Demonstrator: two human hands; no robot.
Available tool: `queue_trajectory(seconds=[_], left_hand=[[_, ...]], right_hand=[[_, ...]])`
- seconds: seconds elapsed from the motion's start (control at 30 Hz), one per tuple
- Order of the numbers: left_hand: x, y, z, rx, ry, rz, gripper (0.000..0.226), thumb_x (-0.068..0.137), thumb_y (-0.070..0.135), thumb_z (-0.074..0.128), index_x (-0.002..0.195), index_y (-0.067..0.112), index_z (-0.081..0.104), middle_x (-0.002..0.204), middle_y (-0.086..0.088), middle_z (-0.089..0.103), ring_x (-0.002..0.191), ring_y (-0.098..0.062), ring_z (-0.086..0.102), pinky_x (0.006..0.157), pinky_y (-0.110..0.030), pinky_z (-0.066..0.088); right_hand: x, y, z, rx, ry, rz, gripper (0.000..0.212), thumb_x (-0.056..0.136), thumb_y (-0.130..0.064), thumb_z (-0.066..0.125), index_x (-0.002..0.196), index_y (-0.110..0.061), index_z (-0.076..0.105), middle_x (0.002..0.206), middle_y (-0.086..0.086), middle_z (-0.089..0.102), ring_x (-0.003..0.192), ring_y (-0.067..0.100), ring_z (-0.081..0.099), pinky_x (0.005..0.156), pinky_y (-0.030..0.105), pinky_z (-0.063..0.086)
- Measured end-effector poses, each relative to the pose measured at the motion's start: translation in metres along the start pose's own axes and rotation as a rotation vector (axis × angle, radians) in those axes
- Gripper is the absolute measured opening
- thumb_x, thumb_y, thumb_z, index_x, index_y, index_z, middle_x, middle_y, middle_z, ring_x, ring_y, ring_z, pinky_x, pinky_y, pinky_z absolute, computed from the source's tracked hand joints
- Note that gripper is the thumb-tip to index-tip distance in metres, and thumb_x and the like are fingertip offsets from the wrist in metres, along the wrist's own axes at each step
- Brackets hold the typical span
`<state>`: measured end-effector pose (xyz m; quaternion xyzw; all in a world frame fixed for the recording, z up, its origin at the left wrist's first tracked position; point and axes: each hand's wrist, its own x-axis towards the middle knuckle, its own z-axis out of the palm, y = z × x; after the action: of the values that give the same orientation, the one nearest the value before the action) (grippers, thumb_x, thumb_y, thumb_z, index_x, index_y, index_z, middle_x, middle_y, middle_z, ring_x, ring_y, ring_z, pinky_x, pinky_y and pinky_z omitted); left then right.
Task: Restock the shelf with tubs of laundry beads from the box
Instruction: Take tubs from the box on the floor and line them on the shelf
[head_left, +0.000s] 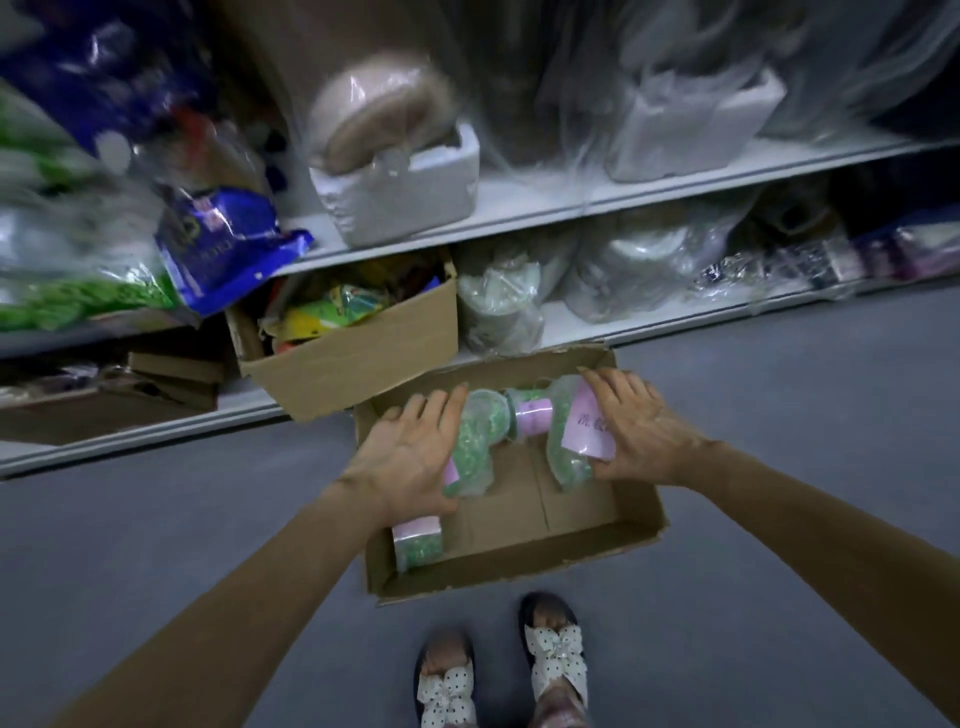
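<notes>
Clear plastic tubs (418, 543) of green beads are lying on their sides in the cardboard box (519, 571) on the floor, in front of the shelf (675, 317). The left hand (410, 457) is curling close-set fingers over the left tub (475, 441). The right hand (639, 431) is spreading its fingers round the right tub (576, 441). They are probably stiff, smooth and rather heavy, so gripping round the middle is looking safest.

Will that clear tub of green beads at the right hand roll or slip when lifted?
The tub looks round and lies sideways in the box, so it may roll. Its clear plastic seems smooth, perhaps slippery. Full of beads, it is probably hefty for its size.
</notes>
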<state>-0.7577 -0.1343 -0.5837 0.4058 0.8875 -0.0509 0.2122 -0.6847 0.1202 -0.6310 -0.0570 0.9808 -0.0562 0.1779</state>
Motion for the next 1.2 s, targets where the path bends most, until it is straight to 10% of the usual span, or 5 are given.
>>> queue_trajectory(seconds=[0.4, 0.67, 0.83, 1.07, 1.2], left_hand=[[-0.046, -0.022, -0.228, 0.355, 0.208, 0.143, 0.108, 0.037, 0.075, 0.063, 0.115, 0.002, 0.062, 0.099, -0.005, 0.066, 0.081, -0.019, 0.065, 0.062, -0.024, 0.054], [-0.109, -0.027, -0.372, 0.502, 0.322, 0.157, 0.105, 0.076, 0.065, 0.049, 0.148, 0.002, 0.006, 0.148, -0.012, 0.026, 0.13, -0.026, 0.034, 0.105, -0.034, 0.032], [-0.149, -0.039, -0.44, 0.54, 0.453, 0.145, 0.111, 0.042, 0.083, 0.052, 0.121, 0.005, 0.051, 0.102, -0.002, 0.067, 0.082, -0.013, 0.066, 0.067, -0.018, 0.054], [-0.221, -0.022, -0.556, 0.693, 0.648, 0.141, 0.104, 0.039, 0.076, 0.049, 0.114, 0.005, 0.059, 0.099, -0.002, 0.067, 0.081, -0.014, 0.066, 0.066, -0.019, 0.055], [-0.263, -0.009, -0.617, 0.708, 0.74, 0.104, 0.108, 0.05, 0.067, 0.064, 0.134, 0.003, 0.042, 0.119, -0.005, 0.057, 0.1, -0.019, 0.058, 0.084, -0.026, 0.05]], right_hand=[[-0.046, -0.01, -0.248, -0.176, 0.084, -0.071, 0.106, 0.074, -0.055, 0.064, 0.15, -0.005, 0.01, 0.144, 0.01, 0.027, 0.133, 0.027, 0.029, 0.109, 0.034, 0.024], [-0.082, -0.007, -0.393, -0.451, 0.258, -0.068, 0.107, 0.055, -0.063, 0.068, 0.139, -0.002, 0.04, 0.125, 0.011, 0.052, 0.109, 0.028, 0.056, 0.088, 0.035, 0.049], [-0.115, -0.018, -0.477, -0.603, 0.285, -0.076, 0.108, 0.036, -0.072, 0.065, 0.119, -0.004, 0.061, 0.103, 0.007, 0.065, 0.087, 0.021, 0.066, 0.07, 0.026, 0.057], [-0.177, -0.058, -0.599, -0.68, 0.478, -0.033, 0.097, 0.052, -0.067, 0.042, 0.124, -0.004, 0.055, 0.108, 0.007, 0.062, 0.09, 0.021, 0.064, 0.072, 0.025, 0.056], [-0.213, -0.082, -0.659, -0.718, 0.495, -0.024, 0.103, 0.074, -0.055, 0.064, 0.149, -0.006, 0.015, 0.144, 0.011, 0.032, 0.13, 0.029, 0.036, 0.107, 0.036, 0.036]])
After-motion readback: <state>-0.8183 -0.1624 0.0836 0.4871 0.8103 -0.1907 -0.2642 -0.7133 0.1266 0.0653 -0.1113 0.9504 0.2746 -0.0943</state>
